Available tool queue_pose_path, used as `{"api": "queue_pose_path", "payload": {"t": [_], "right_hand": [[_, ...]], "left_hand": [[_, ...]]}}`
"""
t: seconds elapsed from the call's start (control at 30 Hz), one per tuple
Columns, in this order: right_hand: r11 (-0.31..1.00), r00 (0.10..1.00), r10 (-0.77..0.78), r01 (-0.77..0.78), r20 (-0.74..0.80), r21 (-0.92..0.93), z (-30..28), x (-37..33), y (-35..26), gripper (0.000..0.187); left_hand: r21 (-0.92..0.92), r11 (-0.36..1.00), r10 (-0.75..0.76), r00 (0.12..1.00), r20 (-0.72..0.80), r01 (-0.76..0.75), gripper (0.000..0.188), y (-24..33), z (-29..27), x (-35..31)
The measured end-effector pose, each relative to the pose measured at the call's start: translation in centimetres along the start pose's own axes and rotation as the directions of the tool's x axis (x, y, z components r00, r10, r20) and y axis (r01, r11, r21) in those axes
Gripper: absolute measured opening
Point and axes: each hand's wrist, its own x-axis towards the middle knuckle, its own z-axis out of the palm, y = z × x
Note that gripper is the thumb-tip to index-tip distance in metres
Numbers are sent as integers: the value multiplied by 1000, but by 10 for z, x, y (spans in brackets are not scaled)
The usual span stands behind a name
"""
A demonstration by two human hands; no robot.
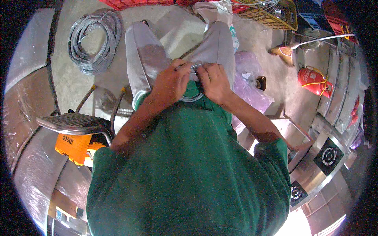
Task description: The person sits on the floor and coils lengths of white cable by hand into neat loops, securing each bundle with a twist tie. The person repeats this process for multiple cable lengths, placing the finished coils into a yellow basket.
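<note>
A small coil of thin grey wire (191, 98) rests at my lap, against the green shirt. My left hand (172, 82) is closed, its fingertips pinching the wire at the top of the coil. Just beside it my right hand (214, 82) is closed on the same wire, fingers bent over it. The fingertips of both hands are close together, and the wire ends between them are too small to make out. My legs in grey trousers (220, 41) stretch ahead beneath the hands.
A large wire coil (75, 43) lies on the floor at far left. A metal-framed chair (75, 125) and an orange case (73, 147) are at left. Rightward are a purple plastic bag (248, 65), broom (284, 54) and red cylinder (311, 80). A yellow crate (292, 17) stands far right.
</note>
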Motion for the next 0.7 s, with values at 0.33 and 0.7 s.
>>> {"api": "queue_pose_path", "payload": {"t": [0.33,0.7], "right_hand": [[998,994,-40,36,-101,-43,8,-1,3,34],[742,863,448,-504,232,441,-6,5,-1,23]], "left_hand": [[-149,982,125,990,70,-113,35,-17,-11,20],[-248,966,46,994,-98,-69,20,-4,5,18]]}}
